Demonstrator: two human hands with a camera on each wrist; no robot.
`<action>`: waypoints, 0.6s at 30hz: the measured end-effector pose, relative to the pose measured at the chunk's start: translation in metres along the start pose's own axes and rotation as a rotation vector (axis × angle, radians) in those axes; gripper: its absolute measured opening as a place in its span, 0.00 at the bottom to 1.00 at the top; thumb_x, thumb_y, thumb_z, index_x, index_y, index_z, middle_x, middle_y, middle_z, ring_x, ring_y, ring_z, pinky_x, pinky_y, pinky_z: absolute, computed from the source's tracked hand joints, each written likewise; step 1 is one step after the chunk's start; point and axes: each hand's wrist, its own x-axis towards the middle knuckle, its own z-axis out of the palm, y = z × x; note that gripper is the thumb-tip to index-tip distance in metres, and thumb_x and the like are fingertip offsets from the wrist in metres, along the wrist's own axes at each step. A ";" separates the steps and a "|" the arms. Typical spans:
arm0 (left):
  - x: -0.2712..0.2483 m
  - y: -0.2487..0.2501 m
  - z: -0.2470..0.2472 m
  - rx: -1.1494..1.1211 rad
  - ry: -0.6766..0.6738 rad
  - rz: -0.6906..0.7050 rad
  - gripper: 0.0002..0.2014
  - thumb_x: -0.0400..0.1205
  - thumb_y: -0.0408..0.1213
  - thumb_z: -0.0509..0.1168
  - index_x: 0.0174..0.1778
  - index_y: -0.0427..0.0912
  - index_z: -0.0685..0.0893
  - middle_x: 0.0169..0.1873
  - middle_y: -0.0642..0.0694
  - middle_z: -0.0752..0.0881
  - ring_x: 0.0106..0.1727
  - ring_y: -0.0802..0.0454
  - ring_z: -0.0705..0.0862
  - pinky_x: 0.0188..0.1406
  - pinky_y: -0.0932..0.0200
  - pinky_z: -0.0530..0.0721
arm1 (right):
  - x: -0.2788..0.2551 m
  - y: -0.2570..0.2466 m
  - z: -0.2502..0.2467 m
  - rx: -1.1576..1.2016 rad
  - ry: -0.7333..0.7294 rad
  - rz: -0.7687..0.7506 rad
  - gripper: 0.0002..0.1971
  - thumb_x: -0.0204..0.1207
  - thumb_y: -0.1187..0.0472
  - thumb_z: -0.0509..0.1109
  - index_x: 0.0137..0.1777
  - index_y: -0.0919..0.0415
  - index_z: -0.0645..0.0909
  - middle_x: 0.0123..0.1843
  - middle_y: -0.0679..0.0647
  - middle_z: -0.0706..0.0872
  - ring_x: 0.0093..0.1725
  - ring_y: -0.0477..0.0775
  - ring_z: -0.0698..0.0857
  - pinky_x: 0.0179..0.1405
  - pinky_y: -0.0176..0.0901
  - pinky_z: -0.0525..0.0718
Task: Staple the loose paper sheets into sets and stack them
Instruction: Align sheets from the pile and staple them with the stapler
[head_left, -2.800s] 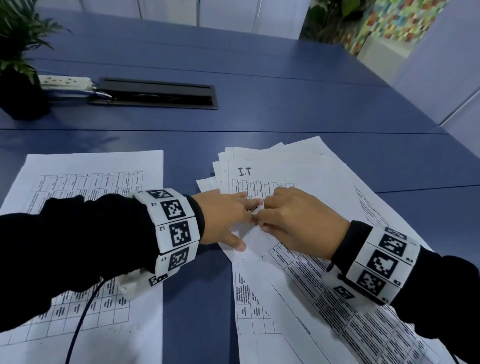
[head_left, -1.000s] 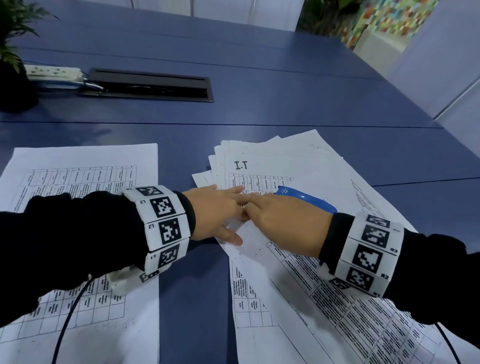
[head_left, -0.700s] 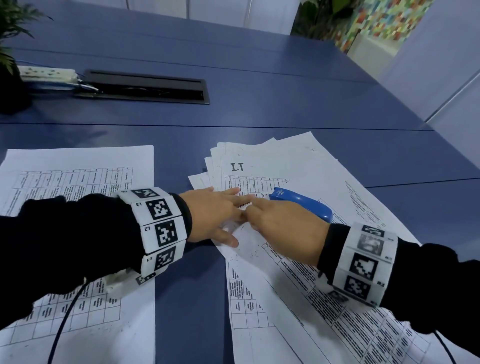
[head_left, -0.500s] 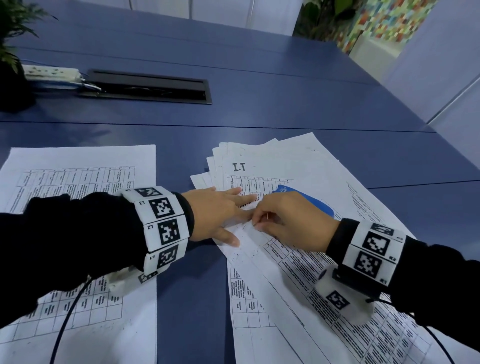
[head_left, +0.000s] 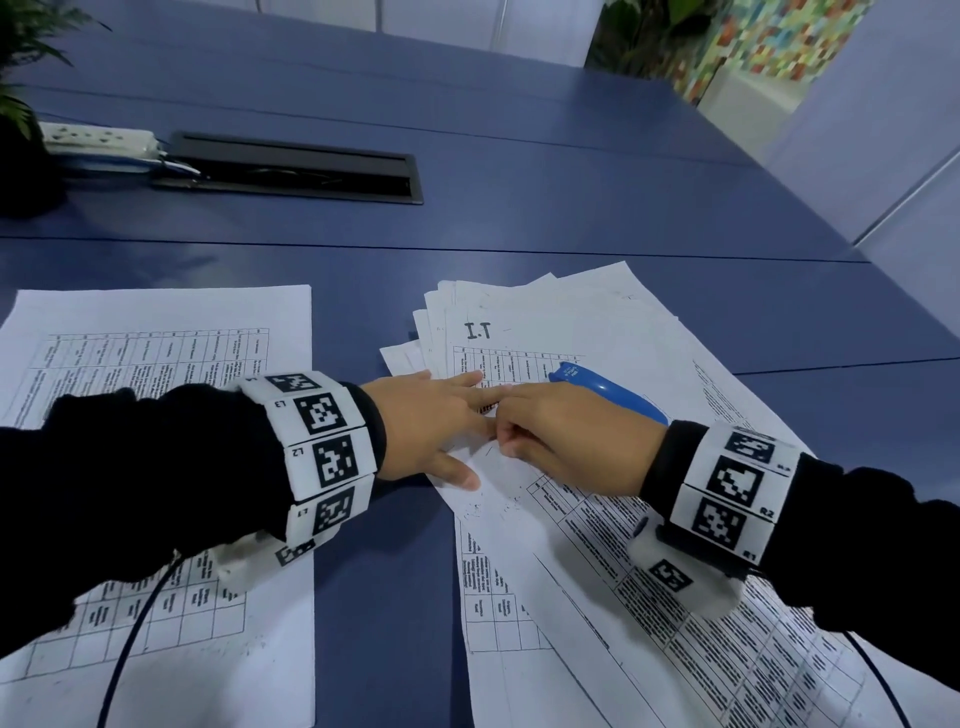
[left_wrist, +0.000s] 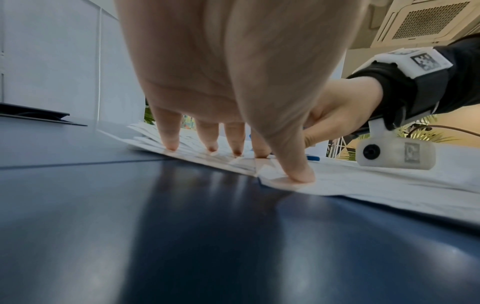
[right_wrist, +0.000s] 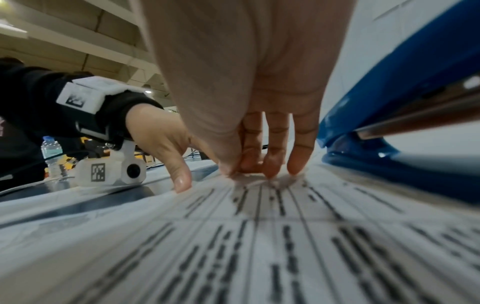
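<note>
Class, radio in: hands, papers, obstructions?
Left hand flat, pressing loose sheets. Right hand pinching top sheet's corner. Blue stapler lying on pile, unheld.

Both arms wear black long sleeves (head_left: 130, 467); each wrist carries a white segmented band (head_left: 324, 452) printed with square black-and-white coded markers, the left band's panels labelled L2 and L3, the right band (head_left: 732, 491) labelled R1 and R2. Under each band, at 6 o'clock of the wrist, hangs a rounded white camera pod (left_wrist: 394, 153) with a dark round lens and a marker; thin dark cables (head_left: 124, 644) trail from both wrists.
</note>
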 end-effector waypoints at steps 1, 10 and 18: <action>0.000 0.000 0.000 -0.002 0.000 -0.002 0.27 0.83 0.56 0.57 0.79 0.58 0.62 0.82 0.63 0.43 0.83 0.53 0.40 0.80 0.37 0.54 | 0.000 -0.001 -0.001 -0.029 0.001 -0.031 0.05 0.79 0.67 0.61 0.42 0.62 0.76 0.45 0.45 0.76 0.45 0.52 0.77 0.44 0.44 0.76; 0.000 0.002 -0.002 0.050 -0.013 -0.024 0.32 0.83 0.57 0.56 0.81 0.62 0.51 0.82 0.61 0.38 0.84 0.51 0.40 0.79 0.37 0.55 | -0.008 0.004 0.001 0.029 0.112 0.036 0.03 0.77 0.68 0.62 0.43 0.64 0.77 0.37 0.38 0.71 0.39 0.45 0.71 0.36 0.31 0.69; 0.001 0.003 -0.001 0.098 -0.043 -0.045 0.35 0.83 0.59 0.54 0.82 0.59 0.43 0.82 0.56 0.36 0.83 0.50 0.38 0.80 0.37 0.55 | -0.010 0.008 0.005 0.024 0.088 0.139 0.05 0.76 0.66 0.64 0.40 0.57 0.78 0.34 0.40 0.71 0.33 0.38 0.71 0.32 0.29 0.66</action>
